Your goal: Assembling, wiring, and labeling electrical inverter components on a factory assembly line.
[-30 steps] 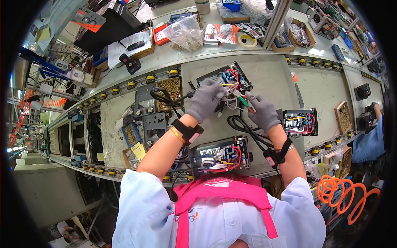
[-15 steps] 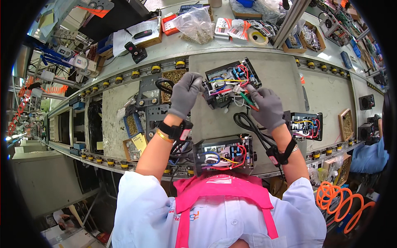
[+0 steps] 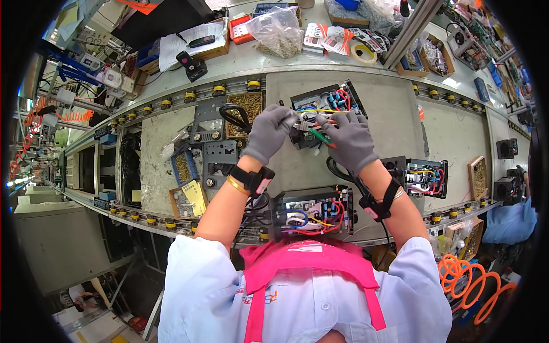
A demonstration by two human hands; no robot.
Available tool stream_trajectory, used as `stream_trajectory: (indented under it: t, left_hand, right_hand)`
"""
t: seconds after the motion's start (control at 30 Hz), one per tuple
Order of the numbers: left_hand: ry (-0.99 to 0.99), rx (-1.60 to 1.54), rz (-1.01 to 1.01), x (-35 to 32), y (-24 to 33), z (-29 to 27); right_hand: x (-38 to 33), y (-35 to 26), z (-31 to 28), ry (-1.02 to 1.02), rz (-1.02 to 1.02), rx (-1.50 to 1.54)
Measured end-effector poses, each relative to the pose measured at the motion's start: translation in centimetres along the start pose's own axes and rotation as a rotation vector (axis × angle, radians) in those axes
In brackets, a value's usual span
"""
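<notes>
An open black-framed electrical unit (image 3: 326, 102) stands on the board at the far middle, with coloured wires and blue parts inside. My left hand (image 3: 269, 134), in a grey glove, is at its near left side. Thumb and fingers are pinched together there, and what lies between them is too small to make out. My right hand (image 3: 351, 142), gloved alike, pinches a bundle of wires at the unit's near side. A green wire (image 3: 320, 137) sticks out below those fingers, beside white connectors.
Similar units stand close to me (image 3: 311, 211) and at the right (image 3: 424, 177). Left of my hands are a box of brass screws (image 3: 254, 103), dark metal brackets (image 3: 210, 121) and a blue bin (image 3: 183, 168). A roller rail (image 3: 189, 96) runs along the far side.
My left hand has moved right to the wires, and the two hands are now close together. The right hand has shifted a little left. The whole view has shifted slightly.
</notes>
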State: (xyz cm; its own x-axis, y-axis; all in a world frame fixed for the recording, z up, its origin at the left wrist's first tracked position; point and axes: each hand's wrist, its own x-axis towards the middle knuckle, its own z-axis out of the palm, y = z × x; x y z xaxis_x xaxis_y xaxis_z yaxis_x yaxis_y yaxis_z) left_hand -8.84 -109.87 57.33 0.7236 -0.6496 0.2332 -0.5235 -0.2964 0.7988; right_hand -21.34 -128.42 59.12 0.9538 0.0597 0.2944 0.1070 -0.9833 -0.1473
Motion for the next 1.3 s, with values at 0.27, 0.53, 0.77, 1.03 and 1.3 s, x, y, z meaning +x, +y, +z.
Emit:
stream_trajectory:
  t: [0.27, 0.53, 0.77, 1.03, 1.3]
  left_hand:
    - [0.166, -0.437, -0.236, 1.1, -1.8, 0.0]
    - [0.094, -0.311, -0.188, 0.9, -1.8, -0.4]
    - [0.138, -0.46, -0.247, 0.6, 0.0, -2.3]
    - [-0.281, -0.418, -0.238, -3.5, 0.1, -0.3]
    - [-0.672, 0.187, -0.122, -2.6, 0.4, 6.6]
  right_hand:
    - [1.4, 0.4, -0.2, -0.123, -0.007, -0.049]
    - [2.1, -0.1, 0.8, -0.011, -0.097, -0.164]
    - [1.0, 1.6, -1.7, -0.186, 0.022, 0.106]
    - [-4.4, 7.4, -5.0, -0.18, -0.235, -0.252]
    - [-3.9, 7.0, -0.9, -0.623, 0.222, -0.143]
